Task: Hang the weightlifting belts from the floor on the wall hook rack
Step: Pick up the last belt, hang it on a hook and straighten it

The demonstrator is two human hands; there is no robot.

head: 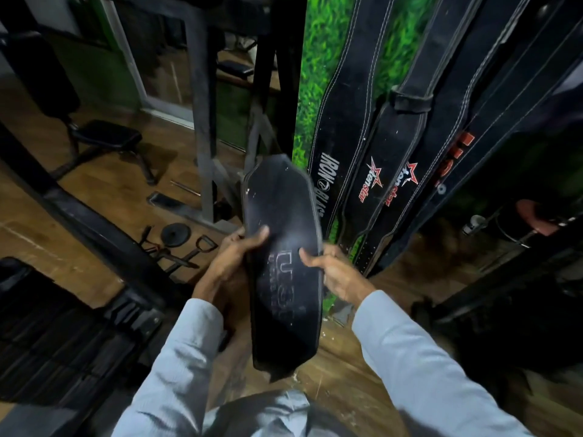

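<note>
I hold a wide black weightlifting belt [282,263] upright in front of me, its broad back panel facing me with faint lettering. My left hand [233,257] grips its left edge, thumb across the face. My right hand [331,269] grips the right edge. Several black belts hang on the green grass-print wall to the right: one marked Iron Black [334,137], two with red star logos [381,159] [419,152], and one with red letters [473,130]. The hook rack itself is out of view above.
A black machine frame [205,121] stands just left of the hanging belts. A bench [107,137] sits at the back left. A small weight plate [175,234] and cable handles [189,253] lie on the wooden floor. Dark equipment fills the lower left and right.
</note>
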